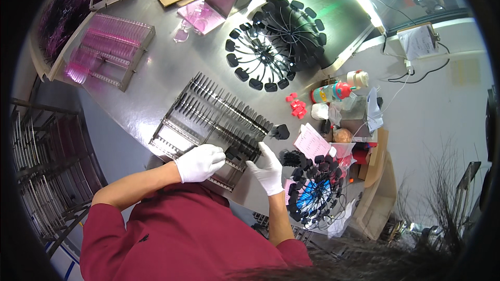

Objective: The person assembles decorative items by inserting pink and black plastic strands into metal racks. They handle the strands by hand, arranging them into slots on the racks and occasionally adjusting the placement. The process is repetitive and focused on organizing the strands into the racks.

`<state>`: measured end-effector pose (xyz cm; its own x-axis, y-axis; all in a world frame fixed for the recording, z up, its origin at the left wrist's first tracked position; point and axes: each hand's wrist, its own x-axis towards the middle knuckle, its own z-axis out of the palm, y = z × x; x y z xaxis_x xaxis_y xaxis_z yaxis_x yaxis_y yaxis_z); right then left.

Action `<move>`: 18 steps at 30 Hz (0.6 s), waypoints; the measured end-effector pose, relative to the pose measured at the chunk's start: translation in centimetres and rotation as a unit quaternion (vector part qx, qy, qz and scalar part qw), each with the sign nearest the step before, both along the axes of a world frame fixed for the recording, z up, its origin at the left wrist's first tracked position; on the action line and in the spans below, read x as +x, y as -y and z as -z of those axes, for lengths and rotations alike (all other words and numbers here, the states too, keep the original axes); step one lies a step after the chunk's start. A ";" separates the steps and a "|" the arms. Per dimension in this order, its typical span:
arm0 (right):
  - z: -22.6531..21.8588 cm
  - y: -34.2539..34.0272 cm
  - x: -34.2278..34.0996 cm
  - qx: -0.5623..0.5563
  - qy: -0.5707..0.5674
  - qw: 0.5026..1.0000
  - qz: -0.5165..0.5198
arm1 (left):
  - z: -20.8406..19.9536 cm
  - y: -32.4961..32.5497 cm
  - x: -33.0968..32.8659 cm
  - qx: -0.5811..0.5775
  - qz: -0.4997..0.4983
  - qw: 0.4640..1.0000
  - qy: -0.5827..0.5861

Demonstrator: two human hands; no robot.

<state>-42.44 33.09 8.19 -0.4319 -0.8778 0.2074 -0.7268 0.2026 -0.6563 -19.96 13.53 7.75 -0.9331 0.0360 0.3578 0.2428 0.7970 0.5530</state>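
A metal slotted rack [169, 148] stands on the table before me, with rows of dark, thin lens-like pieces [221, 105] upright in its far part. My left hand [200, 163], in a white glove, is over the rack's near side with its fingers curled closed. A small dark piece [232, 153] shows just beyond those fingertips; what the fingers grip is hidden. At the rack's right end my gloved right hand [267, 170] has thumb and fingers apart, with nothing visible between them. A black paddle-shaped piece [281, 131] lies just beyond the right fingertips.
Two round stands with black pads [265, 51] are at the back; another padded stand [315, 192] is to my right. A rack of pink lenses [112, 47] stands far left. Red pieces [298, 108], a bottle [330, 92] and a pink paper [312, 141] lie on the right.
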 end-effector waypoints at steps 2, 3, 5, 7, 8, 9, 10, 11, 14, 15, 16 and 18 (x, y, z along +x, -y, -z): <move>-0.2 -0.1 0.1 0.017 0.037 0.999 0.011 | 0.1 -0.1 -0.2 -0.001 -0.020 0.998 -0.051; -0.3 -0.1 0.1 0.025 0.055 0.998 0.018 | 0.1 -0.1 -0.2 0.003 -0.019 0.999 -0.047; -0.1 -0.5 0.1 -0.012 0.182 0.980 0.074 | 0.2 -0.2 -0.3 0.006 -0.019 0.999 -0.043; -0.9 -0.8 -0.5 -0.010 0.257 0.960 0.105 | 0.4 -0.2 -0.3 0.004 -0.021 0.999 -0.044; -0.6 -1.1 -1.4 -0.016 0.258 0.958 0.126 | 0.4 -0.2 -0.3 0.006 -0.024 0.999 -0.042; -2.6 -0.2 -2.3 0.041 0.225 0.960 0.163 | 0.6 -0.3 -0.2 0.008 -0.027 0.999 -0.039; -4.8 1.1 -3.7 0.096 0.190 0.957 0.199 | 0.7 -0.4 -0.1 0.010 -0.030 0.999 -0.036; -3.7 0.8 -6.7 0.135 0.182 0.950 0.216 | 0.5 -0.5 -0.1 0.010 -0.031 0.999 -0.035; -3.3 2.9 -12.0 0.267 0.068 0.932 0.234 | 0.3 -0.4 -0.2 0.009 -0.029 0.999 -0.030; -2.9 3.7 -13.5 0.305 0.073 0.918 0.242 | 0.2 -0.4 -0.4 0.011 -0.024 0.999 -0.026; -4.8 6.3 -13.3 0.378 0.111 0.888 0.239 | 0.3 -0.4 -0.3 0.013 -0.029 0.999 -0.019; -2.6 7.3 -15.5 0.436 0.001 0.878 0.197 | 0.2 -0.6 -0.4 0.011 -0.030 0.999 -0.039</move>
